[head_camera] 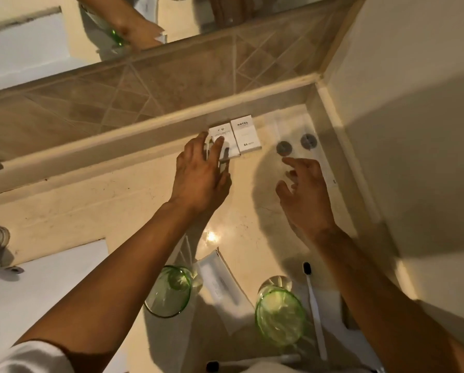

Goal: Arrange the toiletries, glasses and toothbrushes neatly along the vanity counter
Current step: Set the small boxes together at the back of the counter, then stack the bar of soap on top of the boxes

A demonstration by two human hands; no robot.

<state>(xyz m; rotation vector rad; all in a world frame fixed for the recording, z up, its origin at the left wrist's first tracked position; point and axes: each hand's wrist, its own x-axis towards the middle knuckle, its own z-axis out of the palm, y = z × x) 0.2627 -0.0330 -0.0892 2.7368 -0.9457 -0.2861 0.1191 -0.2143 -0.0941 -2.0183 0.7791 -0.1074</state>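
Cream stone vanity counter (72,200), brown tiled backsplash (150,84), mirror (37,49) above.

Warm, dim yellow light falls from above and behind me. A small glare spot (211,236) shines on the counter (90,205) just behind my left grip (202,168). Soft shadows spread under both arms. Everything looks slightly soft, and the wide lens bends lines at the edges.

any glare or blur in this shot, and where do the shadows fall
Head view: one small glare spot on the counter between the forearms; warm dim light; left hand and right hand throw soft shadows on the counter; wide-angle bends the edges; box print is soft.
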